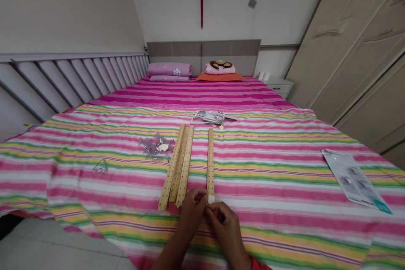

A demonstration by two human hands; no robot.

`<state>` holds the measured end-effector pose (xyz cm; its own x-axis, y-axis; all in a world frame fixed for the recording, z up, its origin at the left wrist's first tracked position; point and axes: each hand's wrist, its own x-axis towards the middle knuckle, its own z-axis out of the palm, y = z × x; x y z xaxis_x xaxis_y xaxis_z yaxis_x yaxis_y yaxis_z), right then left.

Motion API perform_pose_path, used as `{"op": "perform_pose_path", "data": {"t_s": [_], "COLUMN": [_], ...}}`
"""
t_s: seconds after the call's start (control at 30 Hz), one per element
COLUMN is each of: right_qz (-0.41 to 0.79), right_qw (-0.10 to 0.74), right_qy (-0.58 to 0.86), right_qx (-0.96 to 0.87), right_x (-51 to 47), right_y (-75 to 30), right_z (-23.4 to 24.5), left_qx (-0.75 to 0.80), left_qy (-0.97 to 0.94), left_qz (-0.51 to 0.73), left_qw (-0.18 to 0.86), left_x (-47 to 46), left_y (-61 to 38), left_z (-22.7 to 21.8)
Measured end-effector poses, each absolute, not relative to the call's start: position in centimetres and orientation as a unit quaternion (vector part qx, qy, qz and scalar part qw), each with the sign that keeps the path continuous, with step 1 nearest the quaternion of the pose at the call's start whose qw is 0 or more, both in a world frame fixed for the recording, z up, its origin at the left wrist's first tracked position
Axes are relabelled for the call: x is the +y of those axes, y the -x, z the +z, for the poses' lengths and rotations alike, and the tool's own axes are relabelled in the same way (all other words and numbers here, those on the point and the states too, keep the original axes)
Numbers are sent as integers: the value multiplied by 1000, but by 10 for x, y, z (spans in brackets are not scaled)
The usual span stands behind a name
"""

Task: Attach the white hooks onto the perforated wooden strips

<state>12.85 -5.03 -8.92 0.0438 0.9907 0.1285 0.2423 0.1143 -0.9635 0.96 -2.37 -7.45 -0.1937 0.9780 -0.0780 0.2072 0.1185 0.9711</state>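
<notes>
A single long, light wooden strip with rows of holes (pixel 210 160) lies lengthwise on the striped bedspread. At its near end sits a small white piece (pixel 211 199). My left hand (pixel 193 206) is closed in a pinch beside that end, its fingertips touching or almost touching the white piece. From the other side, my right hand (pixel 226 221) pinches at the same spot, thumb and forefinger together. Something tiny and dark shows between the fingertips, too small to name. Just left of my hands, several similar perforated strips (pixel 177 168) lie side by side in a bundle.
Small clear plastic bags (pixel 156 145) lie left of the bundle, with a thin tangled loop (pixel 100 168) farther left. Beyond the strips is a pile of clear packets (pixel 209 117). A flat plastic package (pixel 354 179) rests at right on the striped bedspread (pixel 278 168).
</notes>
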Motion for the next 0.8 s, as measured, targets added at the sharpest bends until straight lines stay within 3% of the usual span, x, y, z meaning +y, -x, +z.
{"op": "perform_pose_path", "data": {"t_s": [0.2, 0.43, 0.6, 0.8], "right_qz": [395, 489, 554, 554], "right_qw": [479, 535, 518, 506], "right_qy": [537, 528, 523, 544], "right_qx": [-572, -442, -389, -377], "right_x": [-56, -40, -22, -15], "right_y": [-133, -140, -135, -134], "right_z": [-83, -74, -82, -92], "left_qx": [625, 605, 601, 632], "left_qy": [-468, -472, -414, -417], "left_qz": [453, 495, 524, 524], "left_qw": [430, 407, 439, 390], "left_x": [-20, -23, -25, -28], "left_y": [-11, -19, -26, -31], "left_z": [-79, -71, -77, -87]}}
